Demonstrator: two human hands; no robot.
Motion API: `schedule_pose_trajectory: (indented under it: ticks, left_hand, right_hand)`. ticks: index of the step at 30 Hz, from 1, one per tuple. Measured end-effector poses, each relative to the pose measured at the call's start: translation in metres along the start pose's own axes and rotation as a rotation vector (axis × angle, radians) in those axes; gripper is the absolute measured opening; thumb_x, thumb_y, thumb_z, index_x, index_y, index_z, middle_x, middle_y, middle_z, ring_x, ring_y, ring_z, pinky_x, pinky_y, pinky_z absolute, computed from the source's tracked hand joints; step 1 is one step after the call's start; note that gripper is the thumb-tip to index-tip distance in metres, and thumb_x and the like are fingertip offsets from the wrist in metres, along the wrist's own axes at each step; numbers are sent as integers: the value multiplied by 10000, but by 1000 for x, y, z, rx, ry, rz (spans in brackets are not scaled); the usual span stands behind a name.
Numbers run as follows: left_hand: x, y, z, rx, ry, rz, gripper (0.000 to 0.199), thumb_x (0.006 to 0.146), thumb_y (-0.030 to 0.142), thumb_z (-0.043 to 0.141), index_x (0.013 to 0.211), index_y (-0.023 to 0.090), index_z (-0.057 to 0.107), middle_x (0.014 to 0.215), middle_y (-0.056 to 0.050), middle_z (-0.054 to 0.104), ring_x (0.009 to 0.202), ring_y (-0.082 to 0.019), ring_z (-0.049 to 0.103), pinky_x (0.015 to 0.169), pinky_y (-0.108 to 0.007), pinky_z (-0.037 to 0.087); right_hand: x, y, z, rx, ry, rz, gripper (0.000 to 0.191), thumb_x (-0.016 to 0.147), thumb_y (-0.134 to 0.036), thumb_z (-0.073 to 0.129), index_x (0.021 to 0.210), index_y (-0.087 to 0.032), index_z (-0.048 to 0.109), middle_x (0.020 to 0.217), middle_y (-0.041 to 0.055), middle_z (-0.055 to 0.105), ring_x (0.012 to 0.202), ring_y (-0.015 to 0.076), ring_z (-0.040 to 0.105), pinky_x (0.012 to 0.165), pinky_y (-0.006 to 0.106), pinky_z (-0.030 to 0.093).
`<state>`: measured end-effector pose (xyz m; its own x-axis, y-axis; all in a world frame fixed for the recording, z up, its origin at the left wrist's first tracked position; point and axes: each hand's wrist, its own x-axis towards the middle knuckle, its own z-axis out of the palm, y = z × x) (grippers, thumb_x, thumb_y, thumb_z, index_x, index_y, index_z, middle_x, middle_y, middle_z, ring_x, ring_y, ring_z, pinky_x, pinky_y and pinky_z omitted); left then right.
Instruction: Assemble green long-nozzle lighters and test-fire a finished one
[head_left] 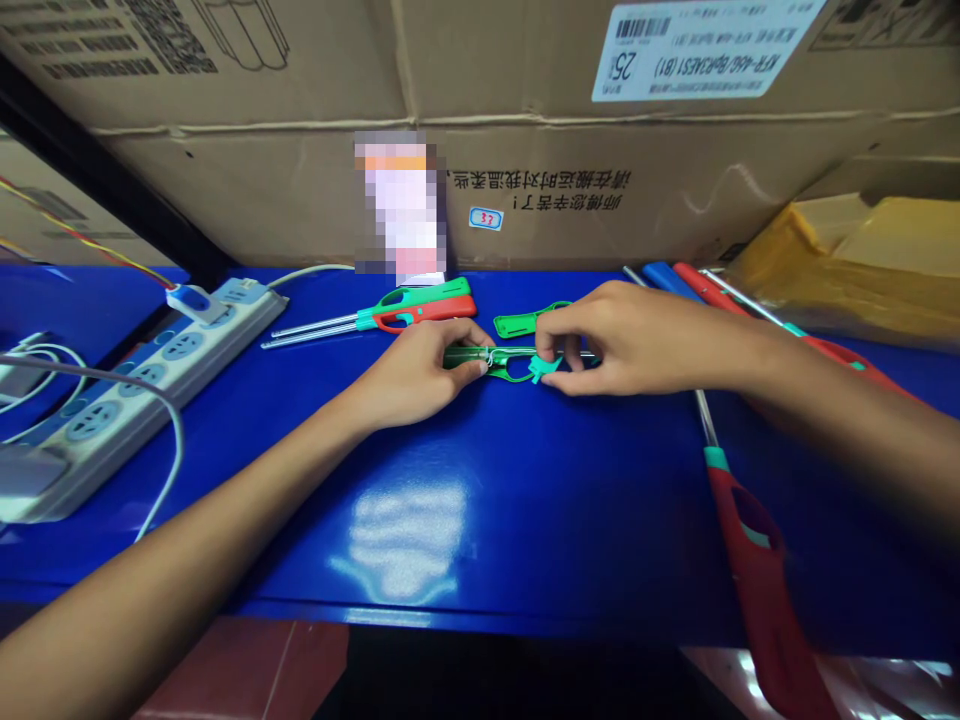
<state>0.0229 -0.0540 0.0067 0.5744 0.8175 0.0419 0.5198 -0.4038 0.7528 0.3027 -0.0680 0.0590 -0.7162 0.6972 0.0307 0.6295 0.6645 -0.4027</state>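
Note:
Near the middle of the blue table, my left hand (409,380) grips the handle end of an opened green long-neck lighter (463,356), thumb in front and fingers behind. Its inside parts show by the thumb. My right hand (630,340) pinches a small teal plastic piece (543,369) at the lighter's neck end; part of the metal tube is hidden behind the fingers. Just behind lies a loose green shell half (516,325), partly covered by my right hand. To the left, a green lighter (442,291) and a red lighter (450,311) lie side by side.
A white power strip (169,375) with cables lies left. Cardboard boxes (300,195) stand behind, with a blurred upright object (405,215) against them. A red lighter (757,590) overhangs the front edge; other lighters and a yellow parcel (810,270) are at right.

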Motion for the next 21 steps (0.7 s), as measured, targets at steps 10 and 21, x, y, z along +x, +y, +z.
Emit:
schedule_pose_trajectory:
  ticks: [10,21]
  left_hand:
    - [1,1,0,10,-7,1,203,972,299,701,1119,176,767,1118,-72,830,985,-243,742,911,-390,551]
    - [0,-1,0,11,-8,5,216,975,311,697,1128,176,767,1117,-73,825,1005,-246,741,943,-414,547]
  right_hand:
    - [8,-2,19,23,127,20,99,966,-254,766,1022,-244,847,795,-1,810,706,179,710,698,309,428]
    - [5,-6,32,-88,131,44,63,916,-177,758,919,-240,751,778,-10,751,716,177,635,681,311,332]
